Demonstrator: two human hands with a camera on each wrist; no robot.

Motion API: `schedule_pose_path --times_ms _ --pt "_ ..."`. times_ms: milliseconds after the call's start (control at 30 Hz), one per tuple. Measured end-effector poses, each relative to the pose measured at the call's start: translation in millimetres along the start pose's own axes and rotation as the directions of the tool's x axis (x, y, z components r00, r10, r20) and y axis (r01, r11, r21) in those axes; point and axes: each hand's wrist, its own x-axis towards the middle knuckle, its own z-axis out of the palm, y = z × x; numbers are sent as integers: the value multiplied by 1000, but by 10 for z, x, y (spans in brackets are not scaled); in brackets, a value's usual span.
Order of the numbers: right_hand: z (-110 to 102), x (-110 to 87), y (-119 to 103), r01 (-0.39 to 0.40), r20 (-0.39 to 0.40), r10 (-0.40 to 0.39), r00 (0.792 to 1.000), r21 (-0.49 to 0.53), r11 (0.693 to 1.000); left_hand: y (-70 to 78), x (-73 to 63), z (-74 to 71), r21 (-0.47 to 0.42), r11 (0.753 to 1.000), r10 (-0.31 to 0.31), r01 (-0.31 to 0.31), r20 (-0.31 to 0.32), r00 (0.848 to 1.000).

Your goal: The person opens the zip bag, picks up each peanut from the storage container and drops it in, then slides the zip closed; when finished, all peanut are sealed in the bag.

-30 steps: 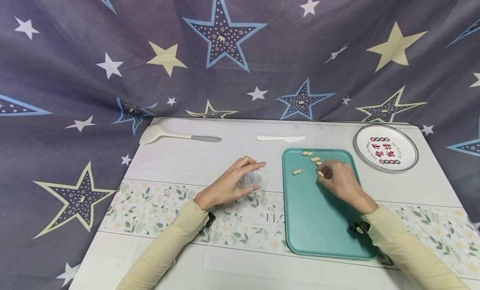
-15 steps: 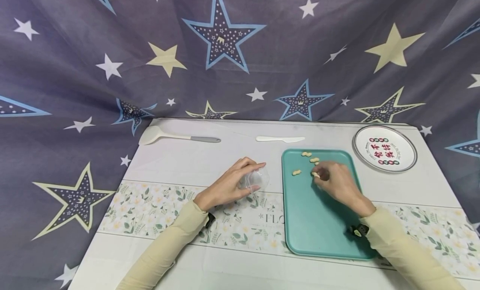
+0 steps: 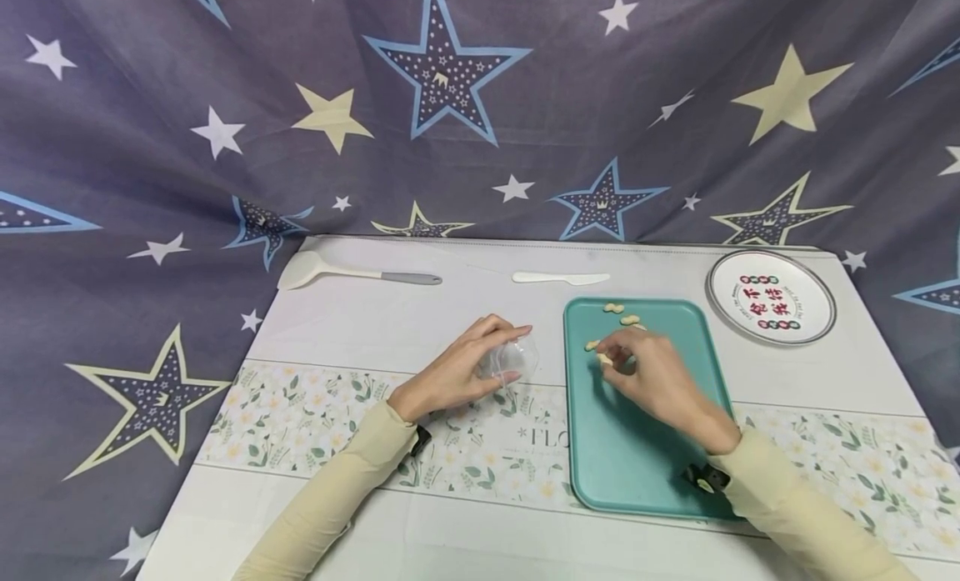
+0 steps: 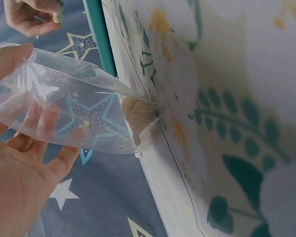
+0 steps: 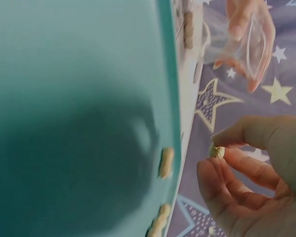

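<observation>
My left hand [image 3: 461, 366] holds a clear plastic bag [image 3: 517, 360] upright on the table, fingers and thumb spread round its mouth. At the bag's bottom, in the left wrist view, lies a peanut in its shell [image 4: 140, 116]. Over the teal tray [image 3: 637, 448], my right hand [image 3: 654, 377] pinches another peanut [image 5: 216, 151] between thumb and fingertips. Several unshelled peanuts [image 3: 630, 320] lie in the tray's far part. One of them [image 3: 592, 345], near the left rim, is partly covered by my right fingers in the head view.
A white spatula with a grey handle [image 3: 411, 277] lies at the back left. Behind the tray is a white plastic knife [image 3: 561, 277]. A round plate with red lettering [image 3: 806, 289] stands at the back right. A star-patterned cloth [image 3: 450, 172] hangs behind the table.
My right hand has moved left across the tray with the pinched peanut, toward the bag. The left hand and the bag have stayed in place.
</observation>
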Motion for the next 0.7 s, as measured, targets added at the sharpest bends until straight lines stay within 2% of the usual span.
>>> schedule_pose_path --times_ms 300,700 --pt "47 24 -241 37 18 -37 999 43 998 2 1 0 -3 1000 6 -6 1 1000" --pt "106 148 -557 123 38 -127 991 110 986 11 2 21 -17 1000 15 -15 15 1000"
